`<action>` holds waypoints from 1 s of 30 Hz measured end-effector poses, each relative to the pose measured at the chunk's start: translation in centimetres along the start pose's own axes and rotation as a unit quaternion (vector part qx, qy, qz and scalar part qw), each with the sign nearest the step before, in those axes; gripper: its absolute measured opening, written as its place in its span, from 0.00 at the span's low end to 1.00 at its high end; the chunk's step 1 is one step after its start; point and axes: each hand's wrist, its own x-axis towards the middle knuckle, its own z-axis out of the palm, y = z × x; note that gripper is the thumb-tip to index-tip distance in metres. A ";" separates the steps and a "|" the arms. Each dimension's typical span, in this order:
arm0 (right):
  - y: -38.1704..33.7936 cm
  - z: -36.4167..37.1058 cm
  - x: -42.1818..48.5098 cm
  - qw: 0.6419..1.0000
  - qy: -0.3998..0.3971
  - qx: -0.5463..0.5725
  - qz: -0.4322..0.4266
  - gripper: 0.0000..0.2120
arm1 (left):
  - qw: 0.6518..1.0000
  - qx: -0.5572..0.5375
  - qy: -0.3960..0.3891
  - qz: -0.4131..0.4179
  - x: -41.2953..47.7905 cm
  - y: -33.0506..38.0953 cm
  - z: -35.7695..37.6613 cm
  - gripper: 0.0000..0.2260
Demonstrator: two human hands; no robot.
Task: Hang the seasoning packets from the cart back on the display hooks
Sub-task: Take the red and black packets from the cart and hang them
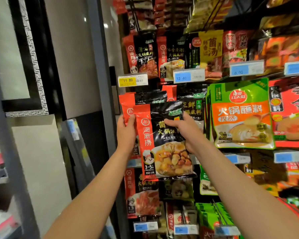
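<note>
Seasoning packet [164, 140] held against crowded display wall [193, 49], grey pillar [102, 66] left

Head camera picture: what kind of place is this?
Most likely a grocery shop aisle. Seasoning packets hang in rows, price tags sit below them, and two hands hold up a red and black packet.
</note>
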 end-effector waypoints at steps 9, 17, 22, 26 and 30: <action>-2.3 1.1 -0.5 1.000 -0.011 -0.011 -0.014 0.38 | 1.000 -0.019 -0.009 0.003 1.5 1.7 -0.5 0.11; -1.7 1.3 0.8 1.000 -0.023 -0.017 -0.002 0.29 | 0.999 -0.009 0.007 -0.039 4.1 2.9 0.2 0.28; -0.8 1.8 2.5 0.997 -0.012 -0.073 -0.019 0.29 | 0.995 -0.067 -0.005 -0.068 5.9 3.4 1.1 0.12; -1.2 2.5 2.6 0.997 -0.006 -0.077 -0.012 0.28 | 0.990 -0.103 0.011 -0.091 6.7 3.3 1.5 0.08; -0.8 2.6 3.4 0.997 0.008 -0.080 -0.016 0.37 | 0.989 -0.110 0.033 -0.095 7.4 3.2 1.8 0.07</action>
